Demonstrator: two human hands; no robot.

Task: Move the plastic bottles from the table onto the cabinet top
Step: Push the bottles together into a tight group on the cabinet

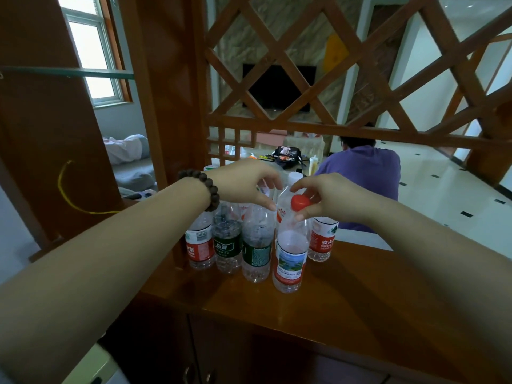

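Several clear plastic bottles stand together on the wooden cabinet top (360, 295). My right hand (329, 196) pinches the red cap and neck of the front bottle with the landscape label (290, 261), which stands upright on the wood. My left hand (243, 187), with a bead bracelet on the wrist, curls down over the top of the green-label bottle (256, 252) and hides its cap. Left of that stand a dark-green-label bottle (227, 245) and a red-label bottle (200, 246). Another red-label bottle (322, 241) stands at the right, and a white-capped bottle (295, 177) behind.
A wooden lattice screen (318, 79) rises just behind the bottles, with a thick post (169, 106) at its left. Beyond it, a person in a purple shirt (363, 173) sits by a cluttered low table (285, 156). Cabinet doors (221, 353) lie below the top's front edge.
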